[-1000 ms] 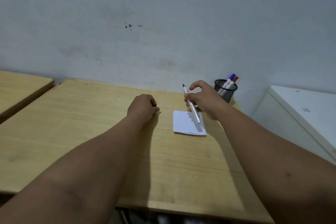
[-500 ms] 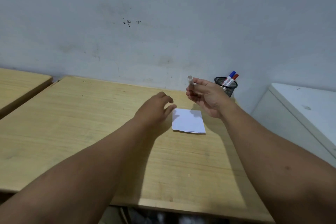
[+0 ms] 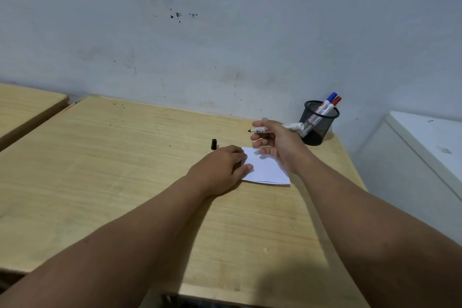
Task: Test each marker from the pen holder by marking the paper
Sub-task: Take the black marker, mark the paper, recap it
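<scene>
My right hand point(image 3: 277, 144) holds an uncapped white marker point(image 3: 290, 127) level above the desk, its black tip pointing left. A small white paper point(image 3: 268, 170) lies below it. My left hand point(image 3: 220, 170) rests on the paper's left edge with fingers curled and thumb on the sheet. The marker's black cap point(image 3: 214, 144) stands on the desk just beyond my left hand. A black mesh pen holder point(image 3: 318, 122) at the desk's far right corner has a blue-capped marker point(image 3: 328, 100) and a red-capped marker point(image 3: 335, 102) in it.
The wooden desk point(image 3: 125, 170) stands against a grey-white wall. A second wooden desk point(image 3: 25, 105) is at the left across a narrow gap. A white cabinet point(image 3: 425, 147) stands to the right of the desk.
The right hand has turned the marker from upright to level, tip pointing left. The left hand has moved right onto the paper's edge. The black cap now stands on the desk.
</scene>
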